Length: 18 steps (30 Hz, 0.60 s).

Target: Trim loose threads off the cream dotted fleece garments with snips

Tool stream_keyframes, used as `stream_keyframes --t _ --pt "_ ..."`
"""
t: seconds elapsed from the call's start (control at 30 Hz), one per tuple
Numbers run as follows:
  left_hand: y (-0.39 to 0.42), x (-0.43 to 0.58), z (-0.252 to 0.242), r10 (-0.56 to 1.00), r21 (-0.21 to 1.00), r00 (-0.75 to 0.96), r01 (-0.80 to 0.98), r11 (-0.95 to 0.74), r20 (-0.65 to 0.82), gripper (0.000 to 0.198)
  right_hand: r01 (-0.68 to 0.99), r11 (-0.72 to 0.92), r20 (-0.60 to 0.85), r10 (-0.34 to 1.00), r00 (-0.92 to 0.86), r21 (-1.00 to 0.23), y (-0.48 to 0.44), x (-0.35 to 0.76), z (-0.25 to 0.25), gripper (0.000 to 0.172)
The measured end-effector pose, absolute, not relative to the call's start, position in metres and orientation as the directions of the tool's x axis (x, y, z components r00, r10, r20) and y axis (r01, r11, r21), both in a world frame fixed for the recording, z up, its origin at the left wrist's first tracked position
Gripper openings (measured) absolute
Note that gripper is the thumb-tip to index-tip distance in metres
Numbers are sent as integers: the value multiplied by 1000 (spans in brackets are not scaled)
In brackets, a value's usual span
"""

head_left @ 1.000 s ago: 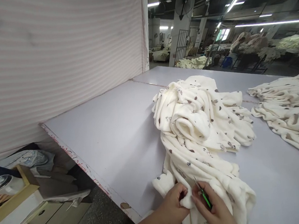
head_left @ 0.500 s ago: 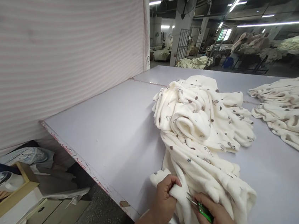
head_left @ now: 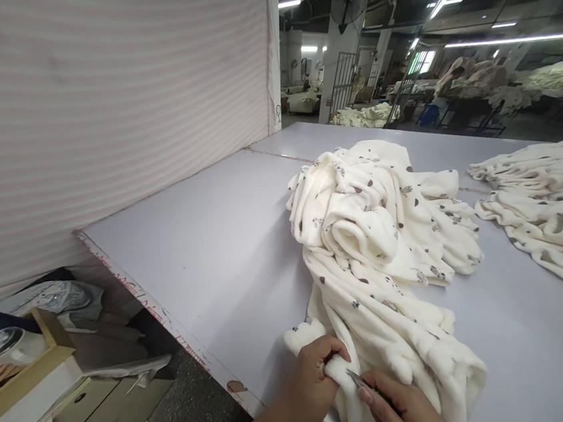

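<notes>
A cream fleece cloth [head_left: 371, 302] with dark spots and small printed figures lies bunched on the table, trailing down to the near edge. My left hand [head_left: 315, 376] is closed on a fold of it. Close by on the right, my right hand [head_left: 399, 403] grips a pair of thread snips [head_left: 354, 378]. Their pointed blades lie against the pinched fold, and the fingers mostly hide the green handle. Whether the tips touch a thread is too small to tell.
The pale table [head_left: 206, 259] has red marks along its left edge. More spotted fleece [head_left: 553, 209] is heaped at right. A striped cloth sheet [head_left: 110, 108] hangs behind. At lower left stands a cabinet [head_left: 102, 418] with a wooden tray [head_left: 56, 335] holding a lidded jar.
My right hand has turned and moved slightly left, bringing the snips' tips onto the fold. The green handle is now mostly covered. My left hand keeps its hold, shifted slightly right.
</notes>
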<state>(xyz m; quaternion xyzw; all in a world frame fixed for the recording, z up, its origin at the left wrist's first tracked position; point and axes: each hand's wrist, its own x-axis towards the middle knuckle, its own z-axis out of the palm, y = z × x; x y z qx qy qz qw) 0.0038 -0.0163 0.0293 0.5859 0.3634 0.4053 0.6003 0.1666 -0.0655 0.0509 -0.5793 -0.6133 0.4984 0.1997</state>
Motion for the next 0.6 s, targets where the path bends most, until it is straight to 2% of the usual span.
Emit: stream_keyframes --t 0.23,0.4,0.5,0.6 --pt "-17 7 31 914 989 402 -103 106 -56 14 544 -150 -289 940 -179 -826 -69 167 39 42" --pt "-12 14 30 900 941 397 -201 274 -177 19 558 -126 -173 984 -32 -820 -67 166 20 49" --pt "-5 13 22 811 875 505 -198 441 -294 19 501 -164 -136 986 93 -850 -55 174 18 44" --pt "-2 9 18 696 795 617 -180 579 -367 38 492 -223 -144 970 194 -842 -45 184 24 38"
